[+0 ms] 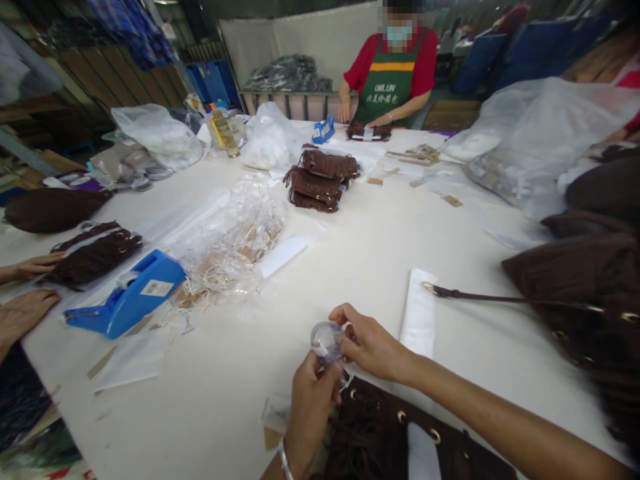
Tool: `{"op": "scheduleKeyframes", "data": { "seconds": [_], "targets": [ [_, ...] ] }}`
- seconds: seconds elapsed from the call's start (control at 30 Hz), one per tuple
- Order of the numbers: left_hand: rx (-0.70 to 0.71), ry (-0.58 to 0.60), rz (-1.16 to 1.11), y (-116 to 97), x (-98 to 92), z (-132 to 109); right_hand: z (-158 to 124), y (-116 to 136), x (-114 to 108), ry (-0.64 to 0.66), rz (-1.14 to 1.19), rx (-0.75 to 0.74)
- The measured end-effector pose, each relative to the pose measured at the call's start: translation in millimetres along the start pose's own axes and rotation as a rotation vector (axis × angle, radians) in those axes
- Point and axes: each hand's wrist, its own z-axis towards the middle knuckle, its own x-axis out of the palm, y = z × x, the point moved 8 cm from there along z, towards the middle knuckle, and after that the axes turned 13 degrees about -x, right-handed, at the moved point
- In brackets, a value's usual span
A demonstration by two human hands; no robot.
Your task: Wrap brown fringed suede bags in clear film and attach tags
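Note:
Both my hands meet over a small, round, clear plastic-looking coil [326, 340]; I cannot make out exactly what it is. My left hand [311, 393] pinches its lower edge, and my right hand [370, 343] has thumb and fingers closed on its right side. Just below them lies a dark brown fringed bag [373, 427] with gold eyelets and a white paper band [423, 453]. Part of this bag is cut off by the frame and covered by my arms. A small clear packet with a brown tag [274, 420] lies left of my left wrist.
Left of centre are a blue tape dispenser [145, 293] and a heap of clear packets with tags [235, 247]. Stacked brown bags [320, 180] stand farther back. More brown bags [575, 280] fill the right side. Co-workers' hands [27, 307] are at left; a person in a green apron [385, 80] stands opposite.

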Motion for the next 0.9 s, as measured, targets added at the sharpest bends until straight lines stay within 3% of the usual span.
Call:
{"op": "scheduleKeyframes", "data": {
  "seconds": [0.13, 0.3, 0.73, 0.9],
  "targets": [
    [0.08, 0.056, 0.183, -17, 12.2, 0, -16, 11, -23, 0.179, -0.051, -0.129],
    [0.14, 0.217, 0.35, -33, 22.0, 4, -11, 22, -30, 0.232, -0.092, -0.299],
    [0.032, 0.281, 0.395, -18, 24.1, 17, -23, -16, -42, 0.088, 0.048, -0.102],
    [0.017, 0.316, 0.413, -16, 22.0, 19, -30, -23, -35, 0.036, 0.134, -0.075]
  ]
}}
